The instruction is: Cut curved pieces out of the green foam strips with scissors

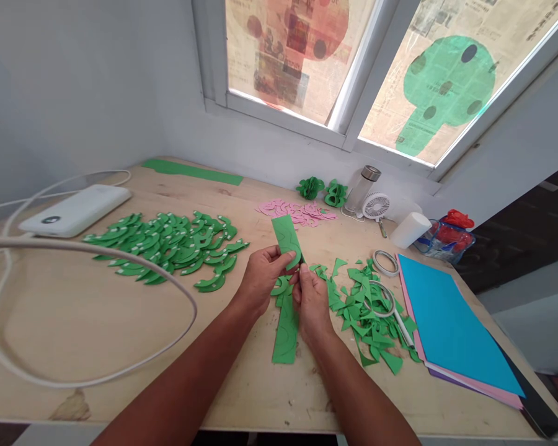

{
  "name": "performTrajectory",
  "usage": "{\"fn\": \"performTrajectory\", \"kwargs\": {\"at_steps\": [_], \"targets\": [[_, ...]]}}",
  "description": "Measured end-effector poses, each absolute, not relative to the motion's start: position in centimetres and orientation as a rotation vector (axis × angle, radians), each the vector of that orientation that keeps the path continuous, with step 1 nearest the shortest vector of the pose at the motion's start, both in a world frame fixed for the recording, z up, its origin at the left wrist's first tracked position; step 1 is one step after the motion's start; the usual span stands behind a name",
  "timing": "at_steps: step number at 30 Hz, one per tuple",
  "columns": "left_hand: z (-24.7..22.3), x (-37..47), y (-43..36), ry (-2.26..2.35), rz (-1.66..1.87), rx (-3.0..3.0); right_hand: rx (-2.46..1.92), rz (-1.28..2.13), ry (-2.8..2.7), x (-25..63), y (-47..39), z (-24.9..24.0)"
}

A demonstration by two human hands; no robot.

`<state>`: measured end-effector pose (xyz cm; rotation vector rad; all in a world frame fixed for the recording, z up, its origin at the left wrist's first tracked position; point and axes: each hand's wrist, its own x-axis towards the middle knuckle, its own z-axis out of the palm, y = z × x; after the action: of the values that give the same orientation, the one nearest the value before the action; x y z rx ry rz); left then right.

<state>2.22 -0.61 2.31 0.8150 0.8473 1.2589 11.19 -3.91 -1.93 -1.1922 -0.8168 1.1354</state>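
Observation:
My left hand (263, 279) pinches a green paper strip (284, 232) with curved lines drawn on it, thumb on top. Close against it, my right hand (312, 297) is closed around scissors (302, 261); only a small dark part of them shows at the paper's edge, and the handles are hidden by the fingers. Beneath the hands another marked green strip (286, 334) lies on the table, beside a few cut green pieces (281, 288). To the right spreads a heap of green paper scraps (376, 328), with a white-handled magnifying glass (403, 328) on it.
Many curved green pieces (167, 244) lie left, near a white power bank (77, 209) and a looping cable (190, 310). Pink cutouts (297, 212), a bottle (363, 189) and a small fan (376, 205) are at the back. Blue sheets (451, 322) and a tape roll (385, 263) lie right.

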Motion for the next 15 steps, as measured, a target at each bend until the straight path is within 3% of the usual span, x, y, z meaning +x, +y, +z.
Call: {"fn": "performTrajectory", "kwargs": {"at_steps": [15], "targets": [[2.17, 2.23, -0.53, 0.826, 1.222, 0.829, -1.184, 1.118, -0.816, 11.02, -3.93, -1.81]]}}
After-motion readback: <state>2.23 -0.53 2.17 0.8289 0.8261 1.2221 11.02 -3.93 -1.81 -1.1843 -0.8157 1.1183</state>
